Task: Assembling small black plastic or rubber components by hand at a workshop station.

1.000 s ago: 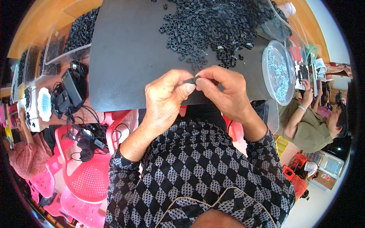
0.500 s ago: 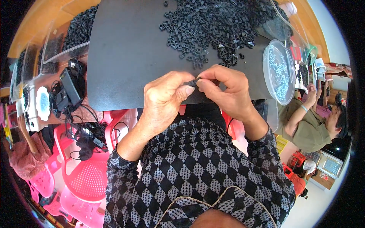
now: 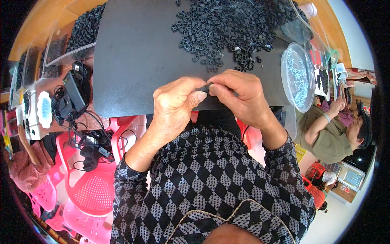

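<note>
Both hands [image 3: 211, 95] pinch shut (apparently) one small black part [image 3: 204, 87].

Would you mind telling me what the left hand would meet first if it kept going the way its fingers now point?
The left hand points right, at the right hand. It would meet the small black part pinched between them at once, then the right hand's fingertips, which look already in contact.

Bare black mat [image 3: 134, 53] lies open to the far left; a heap of small black parts [image 3: 227, 28] and a clear tub [image 3: 298, 77] crowd the far right.
</note>
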`<act>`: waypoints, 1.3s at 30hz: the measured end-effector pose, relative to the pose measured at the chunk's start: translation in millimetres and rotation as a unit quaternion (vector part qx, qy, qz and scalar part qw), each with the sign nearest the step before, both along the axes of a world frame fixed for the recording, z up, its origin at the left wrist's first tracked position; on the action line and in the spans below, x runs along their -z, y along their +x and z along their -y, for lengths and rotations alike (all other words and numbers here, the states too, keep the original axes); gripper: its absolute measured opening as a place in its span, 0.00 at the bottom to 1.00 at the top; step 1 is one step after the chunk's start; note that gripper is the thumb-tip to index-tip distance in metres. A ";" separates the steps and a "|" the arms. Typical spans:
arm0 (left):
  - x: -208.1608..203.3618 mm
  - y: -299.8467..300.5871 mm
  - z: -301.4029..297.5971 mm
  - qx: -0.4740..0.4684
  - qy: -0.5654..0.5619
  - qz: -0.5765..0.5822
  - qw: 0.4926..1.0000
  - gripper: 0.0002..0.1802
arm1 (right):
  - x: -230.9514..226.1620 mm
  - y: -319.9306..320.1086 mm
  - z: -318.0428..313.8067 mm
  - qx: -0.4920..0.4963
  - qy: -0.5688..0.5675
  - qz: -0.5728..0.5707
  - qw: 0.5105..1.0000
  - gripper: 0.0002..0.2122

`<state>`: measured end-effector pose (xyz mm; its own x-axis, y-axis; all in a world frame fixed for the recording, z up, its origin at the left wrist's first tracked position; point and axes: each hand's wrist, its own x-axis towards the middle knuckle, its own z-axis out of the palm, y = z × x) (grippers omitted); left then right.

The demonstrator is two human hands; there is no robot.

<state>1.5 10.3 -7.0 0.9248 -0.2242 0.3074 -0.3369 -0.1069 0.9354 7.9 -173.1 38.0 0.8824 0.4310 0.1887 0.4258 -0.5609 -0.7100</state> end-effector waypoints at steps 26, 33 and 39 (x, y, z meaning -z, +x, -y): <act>10.2 -3.7 5.1 -0.056 -0.004 0.025 0.998 0.08 | 18.2 -8.2 -18.0 0.027 -0.004 0.219 0.975 0.08; 7.7 -3.7 1.9 -0.044 -0.001 0.025 0.999 0.08 | 16.3 -9.1 -14.1 0.006 0.008 0.174 0.985 0.10; 8.7 -2.4 8.2 -0.078 0.008 0.068 0.995 0.12 | 27.7 -9.2 -17.3 0.019 -0.025 0.248 0.968 0.11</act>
